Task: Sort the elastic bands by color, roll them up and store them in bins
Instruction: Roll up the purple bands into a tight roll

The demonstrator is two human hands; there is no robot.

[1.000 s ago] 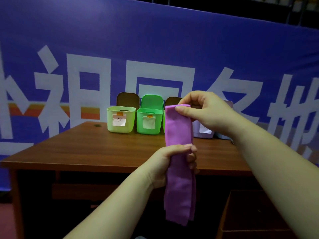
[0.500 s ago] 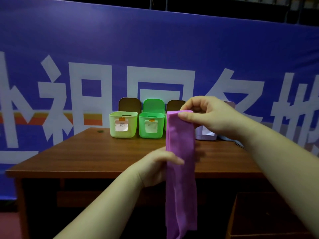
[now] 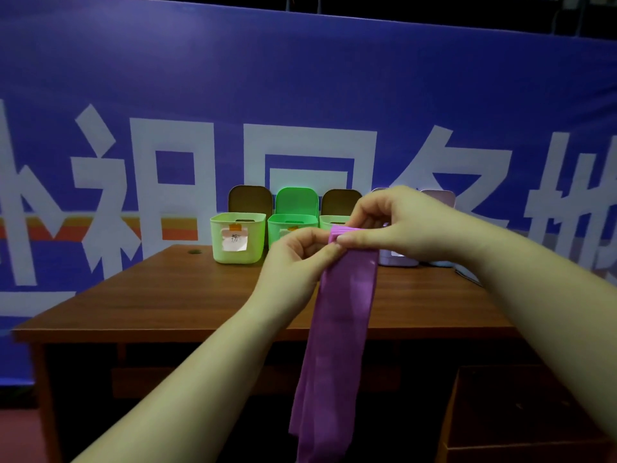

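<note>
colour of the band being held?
Purple elastic band, pinched at its top by both hands; head view.

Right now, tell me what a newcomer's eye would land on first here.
First, the purple elastic band hanging long in the centre, its top end pinched by both the left hand and the right hand in front of the table. Next, the row of bins at the table's far edge, the pale green bin leftmost, against the blue banner with white characters.

We see both hands at the top end of a purple band [image 3: 344, 315]: left hand [image 3: 297, 259] and right hand [image 3: 400, 225] pinch it, the rest hanging. Behind, bins [image 3: 237, 238] line a wooden table [image 3: 160, 295].
</note>
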